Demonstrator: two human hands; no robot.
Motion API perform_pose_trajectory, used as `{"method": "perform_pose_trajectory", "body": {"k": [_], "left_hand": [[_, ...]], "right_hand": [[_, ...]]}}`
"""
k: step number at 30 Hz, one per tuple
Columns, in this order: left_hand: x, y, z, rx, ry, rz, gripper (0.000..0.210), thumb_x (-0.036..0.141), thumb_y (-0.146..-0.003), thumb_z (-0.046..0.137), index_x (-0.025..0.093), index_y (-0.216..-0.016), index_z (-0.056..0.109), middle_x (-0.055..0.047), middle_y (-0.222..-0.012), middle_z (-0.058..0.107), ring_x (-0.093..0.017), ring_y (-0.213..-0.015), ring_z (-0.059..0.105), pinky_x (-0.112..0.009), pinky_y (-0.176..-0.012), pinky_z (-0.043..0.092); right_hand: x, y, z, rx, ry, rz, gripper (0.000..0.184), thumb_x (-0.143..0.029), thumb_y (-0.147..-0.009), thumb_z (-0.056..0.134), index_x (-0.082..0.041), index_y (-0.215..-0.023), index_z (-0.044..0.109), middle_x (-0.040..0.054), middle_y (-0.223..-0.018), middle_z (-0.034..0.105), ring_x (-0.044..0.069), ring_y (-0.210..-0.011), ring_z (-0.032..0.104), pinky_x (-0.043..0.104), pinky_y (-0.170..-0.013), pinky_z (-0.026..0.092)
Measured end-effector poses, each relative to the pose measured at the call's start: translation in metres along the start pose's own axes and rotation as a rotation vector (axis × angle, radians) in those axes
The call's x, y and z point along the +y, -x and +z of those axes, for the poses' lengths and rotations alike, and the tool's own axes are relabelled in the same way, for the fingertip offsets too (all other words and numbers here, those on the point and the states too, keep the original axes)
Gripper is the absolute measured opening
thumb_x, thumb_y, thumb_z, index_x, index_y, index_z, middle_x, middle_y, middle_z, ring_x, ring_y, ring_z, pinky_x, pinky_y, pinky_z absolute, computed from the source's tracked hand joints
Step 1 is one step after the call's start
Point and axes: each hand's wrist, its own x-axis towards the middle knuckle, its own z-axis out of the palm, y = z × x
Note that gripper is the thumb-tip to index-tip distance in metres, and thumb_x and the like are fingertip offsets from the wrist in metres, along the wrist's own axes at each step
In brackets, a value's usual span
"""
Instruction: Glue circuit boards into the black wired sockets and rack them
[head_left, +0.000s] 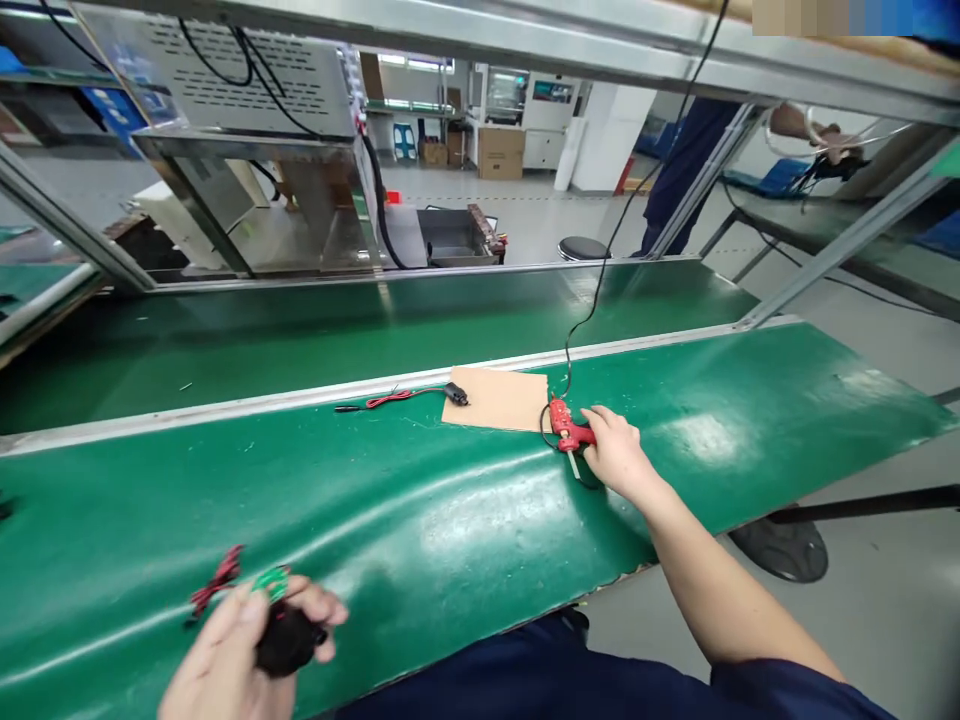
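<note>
My right hand [616,452] is closed round the handle of a red hot glue gun [564,424] at the right edge of a cardboard sheet [499,398]. A pale glue stick [574,465] pokes out of the gun's back end. Near the front left, my left hand [240,645] grips a round black part [286,640] with a small green circuit board [273,582] at its top. A bundle of red and black wire [217,580] hangs beside that board. On the cardboard's left side lies a small black part [456,394] with a red and black lead [390,398].
The green bench mat [480,510] has a raised ripple along it. A metal rail [315,400] divides it from the rear shelf [300,320]. The gun's black cord [600,280] rises to the overhead frame. Another person's legs [686,180] stand beyond, by a round stool [583,248].
</note>
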Motion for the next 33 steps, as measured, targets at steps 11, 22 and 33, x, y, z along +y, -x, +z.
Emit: {"method": "perform_pose_trajectory", "body": {"k": [11,22,33], "left_hand": [[-0.048,-0.017,0.06,-0.351,-0.1,-0.197,0.042,0.054,-0.083,0.074,0.013,-0.092,0.07,-0.007,-0.074,0.068,-0.021,-0.069,0.062,-0.027,-0.052,0.049],[-0.061,-0.026,0.1,-0.476,-0.049,-0.212,0.042,0.055,-0.086,0.07,0.014,-0.092,0.067,-0.007,-0.077,0.07,-0.02,-0.072,0.067,-0.028,-0.057,0.053],[-0.07,-0.018,0.11,-0.559,0.018,-0.23,0.036,0.05,-0.093,0.063,0.014,-0.093,0.066,-0.009,-0.082,0.073,-0.021,-0.075,0.069,-0.03,-0.063,0.056]], "right_hand": [[0.017,-0.003,0.025,0.018,-0.011,-0.073,0.051,-0.007,-0.08,0.047,-0.011,-0.128,0.065,0.0206,-0.132,0.059,0.034,-0.12,0.053,0.049,-0.098,0.042],[-0.002,0.028,-0.014,0.042,-0.404,-0.324,0.03,-0.024,-0.09,0.057,-0.02,-0.12,0.063,0.0159,-0.127,0.063,0.027,-0.117,0.064,0.042,-0.095,0.055],[-0.062,0.071,-0.025,-0.302,-0.705,-0.514,0.026,-0.023,-0.098,0.058,-0.026,-0.123,0.065,0.0143,-0.123,0.064,0.028,-0.111,0.065,0.039,-0.089,0.056]]}}
